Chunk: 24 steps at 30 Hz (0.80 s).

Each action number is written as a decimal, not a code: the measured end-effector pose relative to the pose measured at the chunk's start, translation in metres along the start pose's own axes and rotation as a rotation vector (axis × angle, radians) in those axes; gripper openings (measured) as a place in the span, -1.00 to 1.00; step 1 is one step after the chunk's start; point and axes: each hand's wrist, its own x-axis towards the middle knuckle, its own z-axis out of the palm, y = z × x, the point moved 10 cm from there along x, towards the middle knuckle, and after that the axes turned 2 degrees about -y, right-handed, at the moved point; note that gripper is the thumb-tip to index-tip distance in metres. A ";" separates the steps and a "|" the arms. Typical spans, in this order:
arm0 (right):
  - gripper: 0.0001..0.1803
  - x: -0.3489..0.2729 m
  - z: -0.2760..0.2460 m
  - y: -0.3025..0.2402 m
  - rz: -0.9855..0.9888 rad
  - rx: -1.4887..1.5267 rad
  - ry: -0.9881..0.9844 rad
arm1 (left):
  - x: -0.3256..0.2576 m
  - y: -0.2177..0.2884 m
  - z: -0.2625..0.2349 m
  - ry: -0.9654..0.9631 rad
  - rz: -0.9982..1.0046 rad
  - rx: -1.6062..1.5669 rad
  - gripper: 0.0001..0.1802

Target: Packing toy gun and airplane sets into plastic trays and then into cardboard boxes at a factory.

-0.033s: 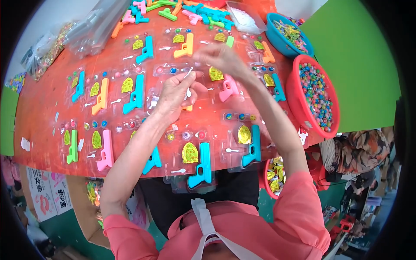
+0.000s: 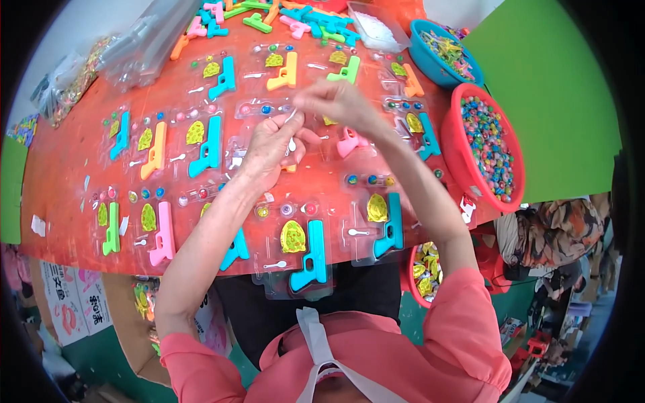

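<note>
Both of my hands hover over the middle of an orange table (image 2: 67,221) covered with clear blister trays. Every tray holds a coloured toy pistol, a yellow badge, small balls and a white spoon-shaped piece. My left hand (image 2: 269,144) is curled around small white spoon-shaped pieces (image 2: 292,145). My right hand (image 2: 332,101) pinches one white piece (image 2: 291,116) just above the left hand's fingers. A pink pistol (image 2: 349,142) lies under my right wrist. A blue pistol tray (image 2: 310,258) sits at the near edge.
A red basin of coloured balls (image 2: 484,144) and a blue basin (image 2: 443,54) stand at the right. Another red basin with yellow pieces (image 2: 423,272) sits below the table edge. Loose pistols (image 2: 269,13) pile at the far side, clear bags (image 2: 148,40) at far left.
</note>
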 end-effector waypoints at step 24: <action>-0.81 -0.012 -0.083 -0.024 -0.222 -0.678 0.081 | -0.055 -0.032 -0.018 0.187 -0.187 -0.715 -0.69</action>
